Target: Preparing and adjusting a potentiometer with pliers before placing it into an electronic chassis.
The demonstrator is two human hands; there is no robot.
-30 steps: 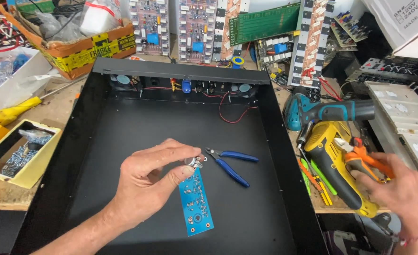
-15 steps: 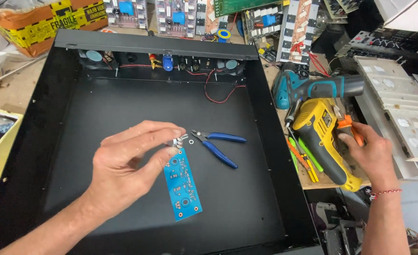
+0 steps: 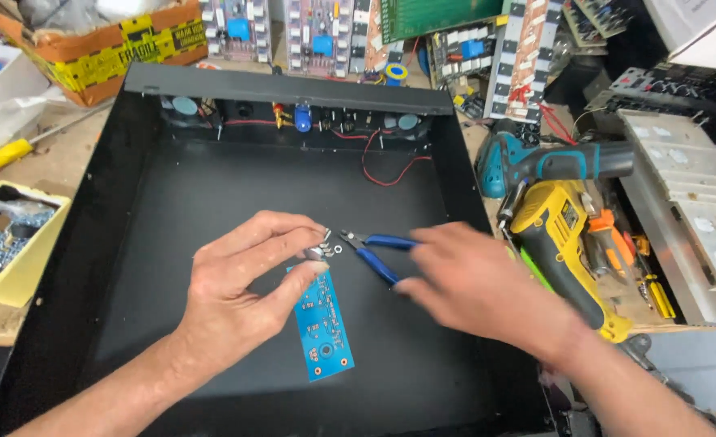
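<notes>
under your hands: one blue board, one pair of blue cutters

beneath both your hands sits a wide black metal chassis (image 3: pixel 172 243), open on top; along its far wall, beyond your fingers, run two round grey fittings, a blue capacitor and loose red wire. your left hand (image 3: pixel 241 295) pinches the top end of a narrow blue circuit board (image 3: pixel 323 317) between thumb and fingertips, at the small metal part fitted there, and the board hangs down toward you over the chassis floor. your right hand (image 3: pixel 475 287) is blurred, fingers loosely spread, lying over the handles of the blue-handled cutters (image 3: pixel 374 251) just right of the board; whether it grips them, you cannot tell.

left of your left hand, outside the chassis, a yellow tray (image 3: pixel 30 267) holds a heap of small screws and a clear bag. beyond it, far left, stands a cardboard box (image 3: pixel 99 53) wrapped in yellow warning tape with black print. right of your right hand lie two power drills, one yellow (image 3: pixel 564 243) and one teal (image 3: pixel 536 162). beyond the chassis, several circuit boards stand in a row.
</notes>
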